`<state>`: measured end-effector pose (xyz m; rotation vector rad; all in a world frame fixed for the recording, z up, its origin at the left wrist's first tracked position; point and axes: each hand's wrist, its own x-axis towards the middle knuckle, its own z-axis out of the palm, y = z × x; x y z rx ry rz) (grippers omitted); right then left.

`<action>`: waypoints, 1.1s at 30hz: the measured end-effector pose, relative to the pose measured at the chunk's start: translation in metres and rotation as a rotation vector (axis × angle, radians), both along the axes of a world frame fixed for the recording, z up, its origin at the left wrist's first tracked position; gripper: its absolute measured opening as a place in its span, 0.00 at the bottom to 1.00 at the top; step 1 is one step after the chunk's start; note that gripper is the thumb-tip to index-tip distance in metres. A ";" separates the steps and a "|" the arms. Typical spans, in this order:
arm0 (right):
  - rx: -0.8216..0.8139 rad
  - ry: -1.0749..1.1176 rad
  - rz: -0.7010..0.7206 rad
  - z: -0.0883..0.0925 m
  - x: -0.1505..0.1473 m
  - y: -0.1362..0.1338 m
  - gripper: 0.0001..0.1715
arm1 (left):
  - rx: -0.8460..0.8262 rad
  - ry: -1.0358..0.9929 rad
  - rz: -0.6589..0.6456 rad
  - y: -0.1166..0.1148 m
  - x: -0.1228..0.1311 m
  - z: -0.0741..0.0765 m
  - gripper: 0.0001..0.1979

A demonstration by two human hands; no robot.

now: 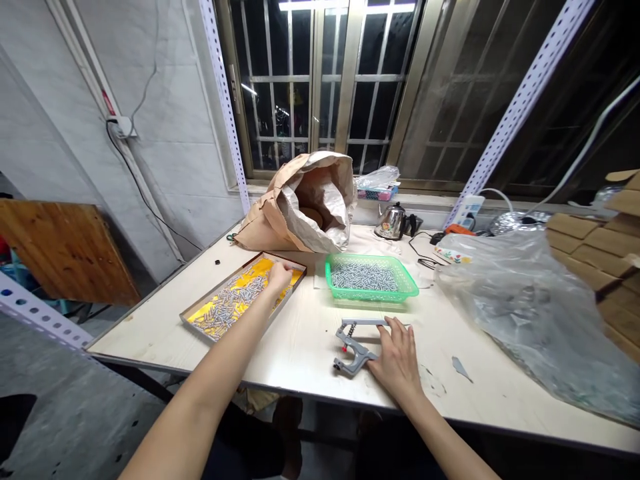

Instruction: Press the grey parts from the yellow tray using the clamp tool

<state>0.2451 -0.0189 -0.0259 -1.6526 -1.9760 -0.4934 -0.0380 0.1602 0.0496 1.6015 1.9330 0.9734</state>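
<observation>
Metal pins lie loose in yellow-lined tray, centre left. Left hand curls narrow among them; grasp unclear. Right hand flat, fingers spread, on grey hand press. Best pinch one pin cleanly.

A shallow rectangular tray with a yellow floor lies slantwise on the left part of the table. It is strewn with small silvery metal pins lying loose. A grey metal hand press with a small spring lies flat near the front edge, well apart from the tray.
</observation>
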 end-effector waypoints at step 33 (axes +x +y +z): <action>-0.022 -0.069 -0.075 0.027 -0.024 -0.005 0.30 | -0.150 -0.770 -0.247 -0.183 0.086 -0.051 0.14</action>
